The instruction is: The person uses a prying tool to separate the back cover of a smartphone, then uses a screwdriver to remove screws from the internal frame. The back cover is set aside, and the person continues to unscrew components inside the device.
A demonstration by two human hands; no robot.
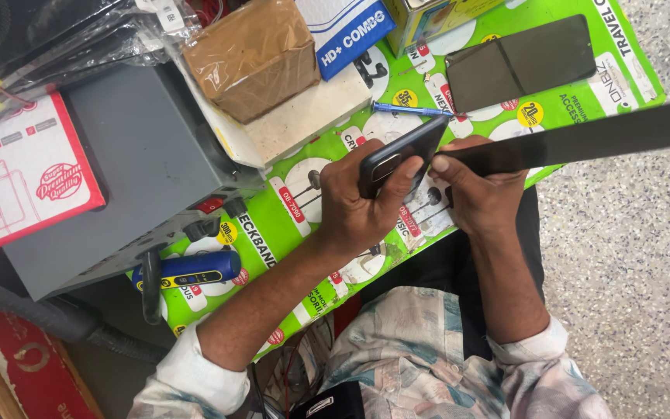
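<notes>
A dark phone [398,155] is gripped on edge by the left hand [362,203], fingers curled closed around it, above the green printed surface [288,225]. A long flat black strip [583,140] is pinched by the right hand [478,194] (thumb pressed on its end) and is held against the phone's edge. Just beyond the hands, a blue screwdriver [412,110] lies beside a black glass panel [521,64].
</notes>
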